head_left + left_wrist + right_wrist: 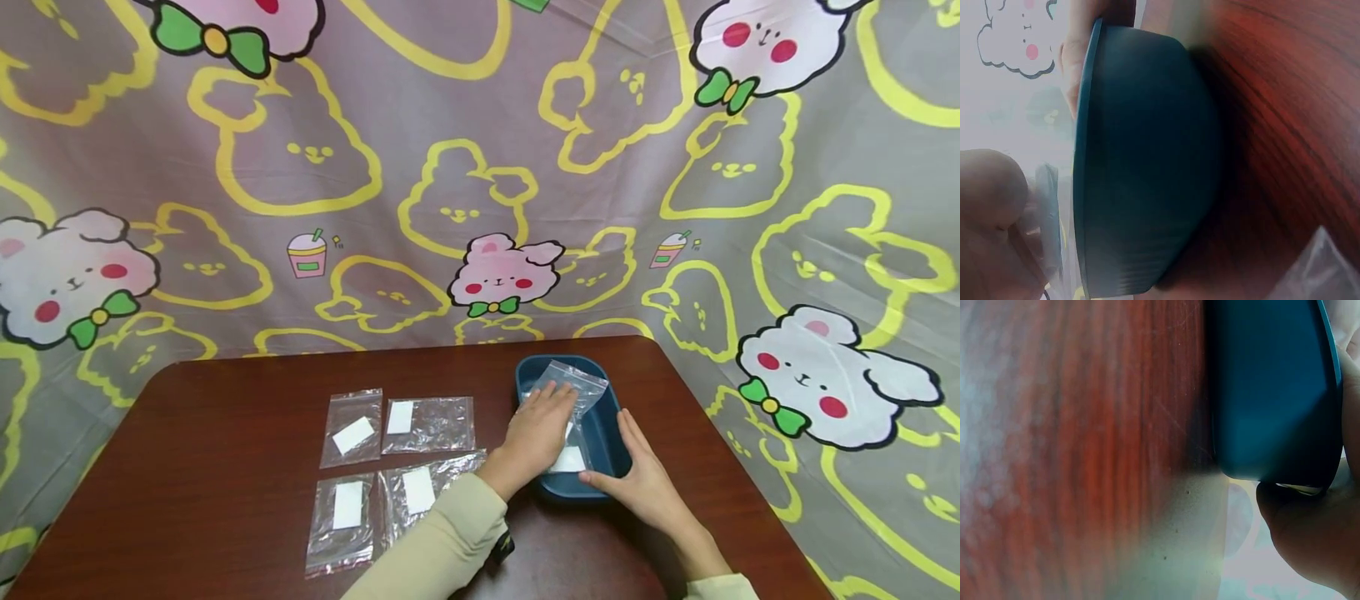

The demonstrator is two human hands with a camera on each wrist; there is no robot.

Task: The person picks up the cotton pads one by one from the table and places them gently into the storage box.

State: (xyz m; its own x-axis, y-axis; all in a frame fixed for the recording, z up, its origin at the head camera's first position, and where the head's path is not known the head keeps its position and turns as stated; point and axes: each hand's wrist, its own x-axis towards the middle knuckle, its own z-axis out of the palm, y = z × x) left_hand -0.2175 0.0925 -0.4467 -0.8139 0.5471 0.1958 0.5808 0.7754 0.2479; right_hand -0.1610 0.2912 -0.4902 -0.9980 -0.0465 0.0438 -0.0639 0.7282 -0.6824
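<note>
A dark blue plastic basin [617, 442] stands at the right side of the table, holding clear zip bags [573, 383] with white slips [567, 460]. My left hand [538, 429] reaches over its left rim, fingers extended and resting on the bags. In the left wrist view, the left thumb [991, 194] is beside clear plastic above the basin wall [1141, 150]. My right hand [645, 487] grips the basin's near right corner, fingers along the right side and thumb at the near rim. The right wrist view shows that thumb [1297, 531] against the basin's end [1272, 394].
Several flat clear zip bags with white slips lie left of the basin: far left [322, 446], far right [442, 423], near left [322, 533] and near right, partly behind the left forearm [457, 475]. Patterned cloth [405, 158] hangs behind and beside the brown table [210, 467].
</note>
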